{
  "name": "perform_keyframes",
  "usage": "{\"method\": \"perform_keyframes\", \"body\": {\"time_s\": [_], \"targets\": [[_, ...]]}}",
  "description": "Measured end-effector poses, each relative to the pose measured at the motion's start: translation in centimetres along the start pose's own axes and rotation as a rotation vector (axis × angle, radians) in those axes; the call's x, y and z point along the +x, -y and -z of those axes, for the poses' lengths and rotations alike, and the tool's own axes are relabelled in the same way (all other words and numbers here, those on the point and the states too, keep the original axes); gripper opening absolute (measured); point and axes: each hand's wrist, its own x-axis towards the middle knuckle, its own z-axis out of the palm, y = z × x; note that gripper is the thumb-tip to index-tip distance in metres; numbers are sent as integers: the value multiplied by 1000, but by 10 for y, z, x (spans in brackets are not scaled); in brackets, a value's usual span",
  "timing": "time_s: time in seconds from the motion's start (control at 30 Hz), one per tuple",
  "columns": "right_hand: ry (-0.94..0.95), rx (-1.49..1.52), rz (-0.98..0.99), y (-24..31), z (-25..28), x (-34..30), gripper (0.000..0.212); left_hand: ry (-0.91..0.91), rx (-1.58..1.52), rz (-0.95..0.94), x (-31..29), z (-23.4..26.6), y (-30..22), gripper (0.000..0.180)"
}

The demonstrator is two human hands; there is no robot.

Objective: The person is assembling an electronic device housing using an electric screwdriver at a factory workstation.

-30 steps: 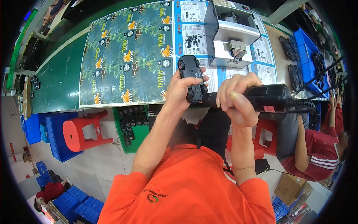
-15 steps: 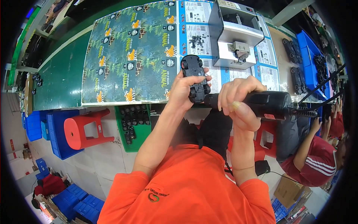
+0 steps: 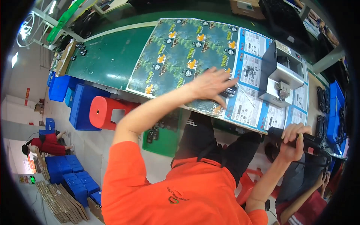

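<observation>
My left hand reaches across the table, its fingers spread over a black toy car chassis. The chassis rests on the printed sheet and is mostly covered by the hand, so contact is hard to judge. Off the table's front edge at the right, my right hand is closed around a black electric screwdriver, whose tip points left. A silver metal machine stands on the sheet between the two hands, farther back. Beside it is a scatter of small black parts.
Black chassis pieces and a blue bin are at the right. Under the table's front edge are a red stool and a green tray with black parts. A co-worker's arm shows at lower right.
My left hand has gone from holding the chassis upright near the screwdriver to spreading over it on the sheet. The screwdriver has drawn away, lower right. The view has shifted.
</observation>
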Motion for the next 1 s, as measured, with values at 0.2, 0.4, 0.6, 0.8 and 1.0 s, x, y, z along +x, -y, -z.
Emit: {"method": "perform_keyframes", "body": {"time_s": [0.2,0.4,0.6,0.8,1.0], "targets": [[-59,-63,-75,11,21,-10,15,217,362,378,-126,68,98,104],[-74,-80,-55,11,31,-8,18,-76,160,564,-140,64,66,94],[-106,-144,-88,20,48,-20,20,-118,40,441,-96,35,28,64],[-347,-341,-7,10,50,-17,25,302,644,692,-170,73,152,80],[-487,-519,-17,-15,29,3,44,493,330,755,-121,103,162,57]]}}
